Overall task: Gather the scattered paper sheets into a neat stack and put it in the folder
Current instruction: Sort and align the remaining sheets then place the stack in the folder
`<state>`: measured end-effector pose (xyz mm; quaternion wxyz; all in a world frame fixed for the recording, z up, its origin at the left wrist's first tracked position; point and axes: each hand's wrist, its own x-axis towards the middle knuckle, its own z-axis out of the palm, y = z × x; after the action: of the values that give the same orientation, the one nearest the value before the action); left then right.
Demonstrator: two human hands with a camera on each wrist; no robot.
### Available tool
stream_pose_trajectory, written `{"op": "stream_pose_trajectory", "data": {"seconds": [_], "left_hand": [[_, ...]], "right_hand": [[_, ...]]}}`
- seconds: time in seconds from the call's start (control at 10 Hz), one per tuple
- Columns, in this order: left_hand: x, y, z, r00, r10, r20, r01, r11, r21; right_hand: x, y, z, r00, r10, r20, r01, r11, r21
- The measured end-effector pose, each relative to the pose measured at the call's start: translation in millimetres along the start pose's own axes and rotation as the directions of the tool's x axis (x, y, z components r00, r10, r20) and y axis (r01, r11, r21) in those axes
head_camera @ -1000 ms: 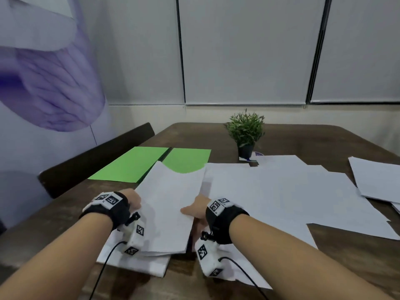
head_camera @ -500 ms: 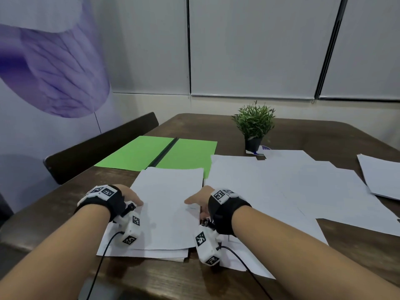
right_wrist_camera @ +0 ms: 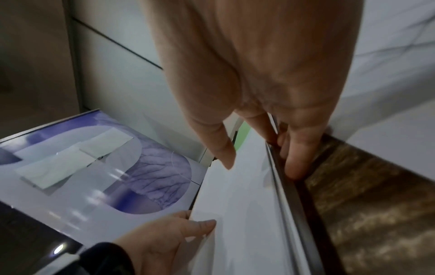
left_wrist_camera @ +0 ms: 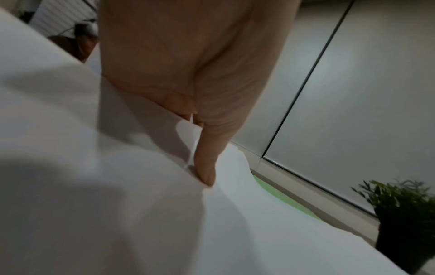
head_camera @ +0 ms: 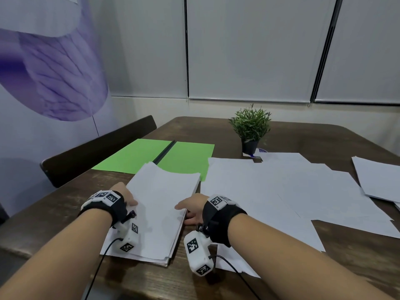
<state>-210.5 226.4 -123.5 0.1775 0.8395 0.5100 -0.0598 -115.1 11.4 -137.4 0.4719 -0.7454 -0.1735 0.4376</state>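
Head view: left hand (head_camera: 125,197) and right hand (head_camera: 191,210) each grip the paper stack (head_camera: 160,211); right wrist view alone shows fingers (right_wrist_camera: 294,160) curled under its edge

Dim, even light — wrist views blurred.

Head view: high, facing forward-down over table (head_camera: 216,131). Wrist views: close, along fingers; all share paper stack (head_camera: 160,213).

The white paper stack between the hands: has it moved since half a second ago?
Yes. The white paper stack now has its far edge lifted over the near edge of the green folder; before, it lay flat short of it.
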Motion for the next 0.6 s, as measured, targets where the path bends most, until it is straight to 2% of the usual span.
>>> {"op": "stream_pose_trajectory", "data": {"seconds": [0.1,0.2,0.3,0.4,0.5,0.6], "left_hand": [[4,1,0,1.000,-0.031,0.007,0.031,0.999,0.032],[-8,7,-2,0.994,-0.074,-0.079,0.074,0.997,-0.005],[-28,36,-7,0.991,0.037,-0.130,-0.047,0.996,-0.071],[-56,85,-6,0.970,0.214,-0.114,-0.240,0.919,-0.313],[-90,138,12,0.939,0.344,-0.002,-0.283,0.771,-0.571],[-112,188,43,0.910,0.406,0.082,-0.290,0.765,-0.575]], "right_hand": [[-4,0,1,0.999,-0.016,-0.047,0.015,1.000,-0.012],[-16,-6,-14,0.989,-0.024,-0.145,0.010,0.995,-0.098],[-26,-11,-53,0.964,-0.114,-0.242,0.052,0.967,-0.248],[-49,-9,-106,0.914,-0.175,-0.367,0.048,0.943,-0.330],[-70,7,-163,0.875,-0.145,-0.463,-0.041,0.929,-0.369],[-87,38,-218,0.822,-0.077,-0.565,-0.152,0.925,-0.348]]}}
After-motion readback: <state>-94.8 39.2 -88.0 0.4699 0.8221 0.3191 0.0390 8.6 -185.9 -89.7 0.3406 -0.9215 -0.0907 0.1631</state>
